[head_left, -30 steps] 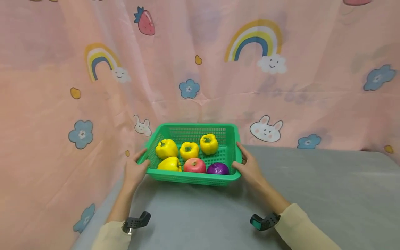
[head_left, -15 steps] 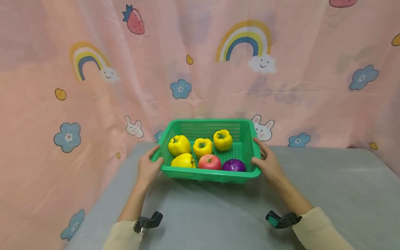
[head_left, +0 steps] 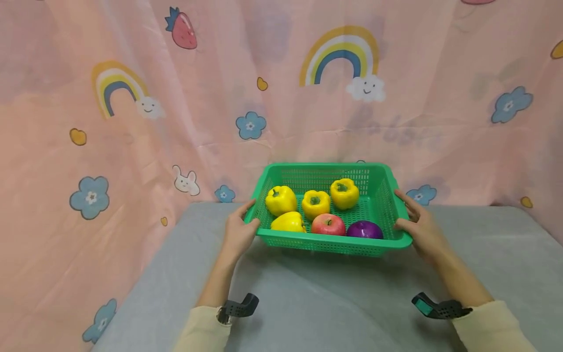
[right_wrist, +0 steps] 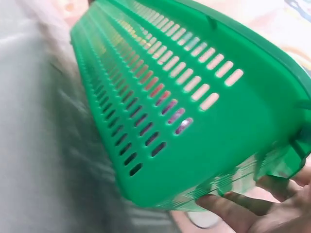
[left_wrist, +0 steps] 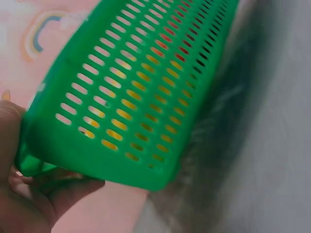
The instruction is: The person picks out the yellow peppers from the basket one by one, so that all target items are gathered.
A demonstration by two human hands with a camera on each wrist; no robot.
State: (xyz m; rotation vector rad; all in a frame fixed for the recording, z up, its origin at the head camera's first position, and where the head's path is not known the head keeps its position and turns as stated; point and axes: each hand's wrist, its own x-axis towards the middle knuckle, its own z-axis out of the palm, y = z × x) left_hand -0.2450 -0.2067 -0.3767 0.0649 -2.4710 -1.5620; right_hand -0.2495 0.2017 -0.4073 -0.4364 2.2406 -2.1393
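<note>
A green slotted plastic basket (head_left: 334,238) is held up over the grey table by both hands, its shadow falling below it. My left hand (head_left: 239,232) grips the left end by the rim, thumb on top; fingers curl under the rim in the left wrist view. At the opposite end, my right hand (head_left: 424,234) holds the rim, with fingertips against the outer end wall (right_wrist: 238,177) in the right wrist view. Inside lie several yellow bell peppers (head_left: 281,201), a red apple (head_left: 328,225) and a round, shiny purple vegetable (head_left: 364,230), partly hidden behind the front rim.
The grey-covered table (head_left: 308,303) extends in front and to both sides. Behind it hangs a pink curtain (head_left: 211,88) printed with rainbows and flowers, close to the basket's far side. Each wrist wears a black strap (head_left: 239,307) with a camera mount.
Both hands have carried the basket to the right across the view, with its contents staying in place. The head view has also shifted slightly. Both grips are unchanged.
</note>
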